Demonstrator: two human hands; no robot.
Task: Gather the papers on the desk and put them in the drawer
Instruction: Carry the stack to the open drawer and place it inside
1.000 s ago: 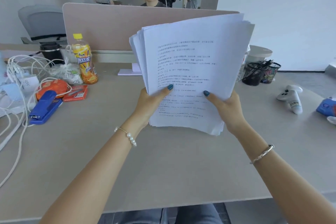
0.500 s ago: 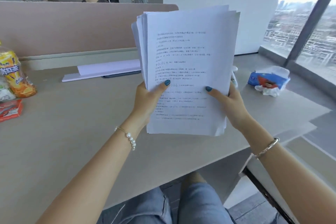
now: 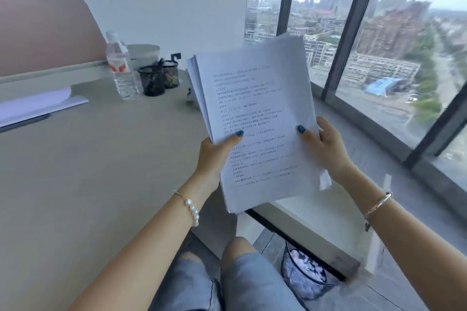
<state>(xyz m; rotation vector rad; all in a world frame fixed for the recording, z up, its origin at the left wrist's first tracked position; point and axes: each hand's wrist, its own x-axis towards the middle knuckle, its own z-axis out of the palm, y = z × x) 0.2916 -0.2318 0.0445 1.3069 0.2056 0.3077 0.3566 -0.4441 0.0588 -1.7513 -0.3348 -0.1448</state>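
A thick stack of printed white papers (image 3: 255, 98) is held upright in the air past the right end of the desk (image 3: 88, 171). My left hand (image 3: 214, 156) grips the stack's left edge, thumb on the front sheet. My right hand (image 3: 326, 144) grips its right edge the same way. Both thumbs press on the printed text. No drawer can be made out; a low white unit (image 3: 316, 222) stands below the papers beside the desk.
A water bottle (image 3: 121, 68) and two black mesh pen holders (image 3: 158, 79) stand at the desk's far right. A flat white sheaf (image 3: 38, 103) lies at the back left. A bin (image 3: 303, 272) with a dark bag sits on the floor. Tall windows (image 3: 379, 58) line the right side.
The view has swung to the right, from the desk's middle to its right end and the windows. The stack stays gripped in both hands and has travelled right with them.
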